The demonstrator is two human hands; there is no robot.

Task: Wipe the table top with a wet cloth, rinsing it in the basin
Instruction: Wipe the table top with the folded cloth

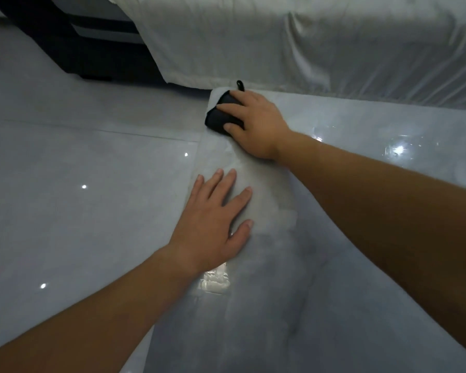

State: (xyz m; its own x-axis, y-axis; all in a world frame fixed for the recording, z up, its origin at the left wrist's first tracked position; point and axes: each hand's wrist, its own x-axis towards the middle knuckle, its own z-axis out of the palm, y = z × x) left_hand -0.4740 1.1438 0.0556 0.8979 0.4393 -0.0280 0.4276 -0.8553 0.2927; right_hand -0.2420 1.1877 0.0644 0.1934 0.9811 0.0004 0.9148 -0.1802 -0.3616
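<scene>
- While the left hand (pixel 213 219) is lying flat on the table top (pixel 267 319) at its left edge, the right hand (pixel 256 122) is reaching to the table top's far left corner and bearing down on a black cloth (pixel 221 117)
- The right hand's fingers are bending over the bunched cloth and its thumb is closing on the near side, so the wad is being gripped and pressed against the table top at once
- The cloth is sitting right on that far left corner, partly showing from under the hand, with a small black loop (pixel 240 85) sticking out past the table top's far edge
- The left hand is holding nothing; its fingers (pixel 228 181) are lying straight and spread, the palm touching the surface
- The table top is showing as glossy grey stone with darker veins, and a bright patch of glare (pixel 215 284) is shining just beside the left wrist
- A white sheet (pixel 280 44) is hanging in folds beyond the table top's far edge
- Shiny grey floor tiles (pixel 65 157) are spreading out to the left of the table top, and dark furniture (pixel 51 36) is standing far beyond its left corner
</scene>
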